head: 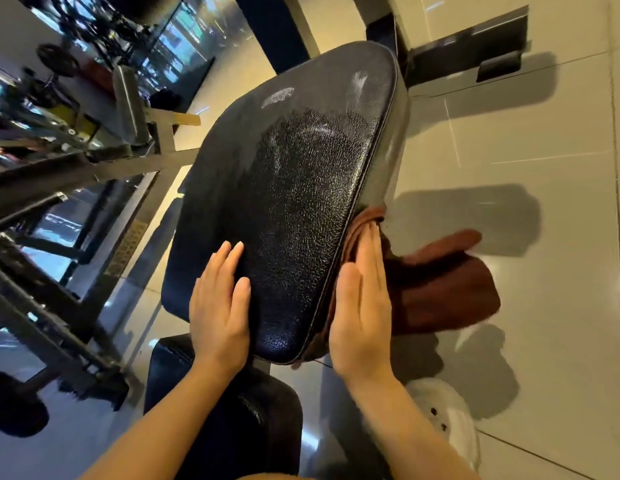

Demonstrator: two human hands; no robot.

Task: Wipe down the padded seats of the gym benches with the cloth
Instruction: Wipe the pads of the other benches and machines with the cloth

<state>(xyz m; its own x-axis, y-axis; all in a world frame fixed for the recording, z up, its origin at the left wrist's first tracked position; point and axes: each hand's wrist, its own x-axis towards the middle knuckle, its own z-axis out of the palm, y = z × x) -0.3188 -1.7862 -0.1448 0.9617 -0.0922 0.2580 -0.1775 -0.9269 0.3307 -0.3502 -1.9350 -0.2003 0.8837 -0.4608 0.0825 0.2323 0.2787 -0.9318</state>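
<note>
Tiled gym floor lies under the black pad. Your left hand rests flat on the pad's near end. Your right hand, fingers straight, presses the cloth against the pad's right edge. Most of it hangs loose; ease off and it may slip to the floor.

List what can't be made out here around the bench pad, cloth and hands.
Head view only:
- Brown cloth: its part against the pad's side is hidden by the right hand.
- Cloth's free end: motion-blurred.
- Pad's underside and frame: hidden by the pad.
- Left hand: palm contact hidden by the hand itself.
</note>
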